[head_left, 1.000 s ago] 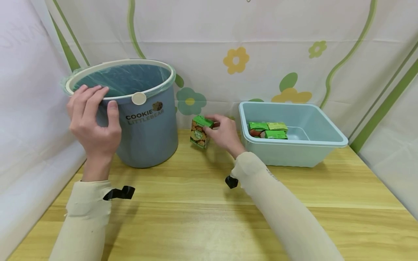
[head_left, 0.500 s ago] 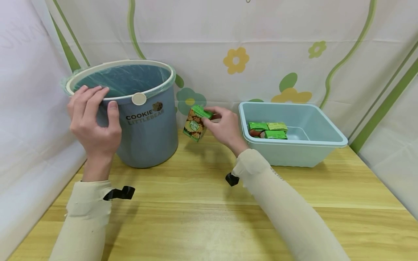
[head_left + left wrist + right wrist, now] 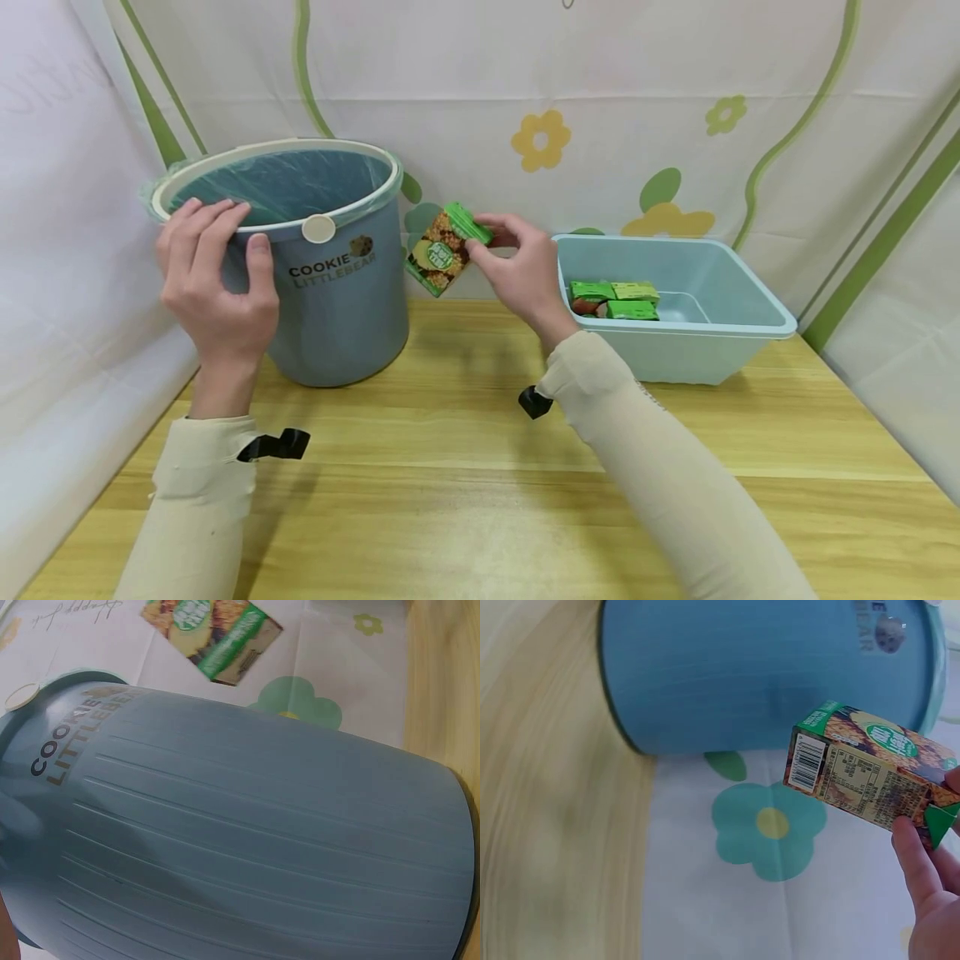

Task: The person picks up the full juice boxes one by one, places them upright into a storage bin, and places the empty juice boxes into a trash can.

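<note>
My right hand [image 3: 521, 267] pinches one end of a small green-and-brown snack box [image 3: 442, 252], printed with a round green logo. The box is tilted in the air just right of a blue trash bin [image 3: 341, 312], apart from it. A barcode and a text panel show on the box [image 3: 855, 776] in the right wrist view. My left hand [image 3: 217, 279] holds the bin's near-left rim, fingers over the edge and thumb outside. A thin clear liner [image 3: 262, 179] lies inside the bin, and its bottom is hidden.
A light blue plastic tub [image 3: 675, 358] stands at the right on the wooden table [image 3: 450, 500]. Several small green-topped boxes [image 3: 632, 310] lie in its left part. A white flower-printed cloth [image 3: 450, 67] hangs behind and along both sides.
The snack box has been lifted off the table by my right hand, rising and tilting toward the bin. My left hand stays on the rim.
</note>
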### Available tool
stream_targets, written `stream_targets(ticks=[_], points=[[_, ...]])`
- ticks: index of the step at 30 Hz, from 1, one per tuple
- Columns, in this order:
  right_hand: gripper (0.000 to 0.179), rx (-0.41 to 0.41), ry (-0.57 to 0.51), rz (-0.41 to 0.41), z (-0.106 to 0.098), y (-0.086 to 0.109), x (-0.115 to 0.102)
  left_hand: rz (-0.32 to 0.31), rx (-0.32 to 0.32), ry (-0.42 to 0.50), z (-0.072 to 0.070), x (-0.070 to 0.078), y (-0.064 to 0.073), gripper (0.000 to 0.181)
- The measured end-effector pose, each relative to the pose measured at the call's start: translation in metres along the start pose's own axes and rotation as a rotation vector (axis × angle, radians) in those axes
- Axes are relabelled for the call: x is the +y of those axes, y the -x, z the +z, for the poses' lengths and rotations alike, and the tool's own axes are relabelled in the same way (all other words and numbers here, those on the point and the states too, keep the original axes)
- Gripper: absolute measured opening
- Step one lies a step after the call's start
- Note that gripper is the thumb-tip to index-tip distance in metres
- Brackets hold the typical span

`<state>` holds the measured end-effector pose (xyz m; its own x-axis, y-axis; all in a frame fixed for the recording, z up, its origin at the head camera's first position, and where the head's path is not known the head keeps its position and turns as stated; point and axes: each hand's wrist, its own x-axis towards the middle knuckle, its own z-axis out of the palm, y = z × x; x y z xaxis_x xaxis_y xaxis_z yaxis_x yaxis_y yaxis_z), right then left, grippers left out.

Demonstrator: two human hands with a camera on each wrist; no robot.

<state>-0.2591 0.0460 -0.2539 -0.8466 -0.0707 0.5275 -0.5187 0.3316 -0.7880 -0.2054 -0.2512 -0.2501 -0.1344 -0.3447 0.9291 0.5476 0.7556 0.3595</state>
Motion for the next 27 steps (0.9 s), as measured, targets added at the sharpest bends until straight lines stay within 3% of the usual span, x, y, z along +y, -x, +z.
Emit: stream_targets(ticks=[6, 17, 27], points=[[0.031, 0.059, -0.08, -0.025, -0.003, -0.003, -0.013, 0.002, 0.001, -0.001, 0.0, 0.0, 0.0, 0.044], [0.03, 0.14, -0.123, -0.093, -0.007, -0.011, -0.037, -0.004, -0.003, -0.003, 0.0, -0.001, 0.0, 0.045], [0.032, 0.225, -0.136, -0.222, -0.01, -0.021, -0.062, 0.0, 0.011, 0.011, 0.001, 0.002, 0.0, 0.044]])
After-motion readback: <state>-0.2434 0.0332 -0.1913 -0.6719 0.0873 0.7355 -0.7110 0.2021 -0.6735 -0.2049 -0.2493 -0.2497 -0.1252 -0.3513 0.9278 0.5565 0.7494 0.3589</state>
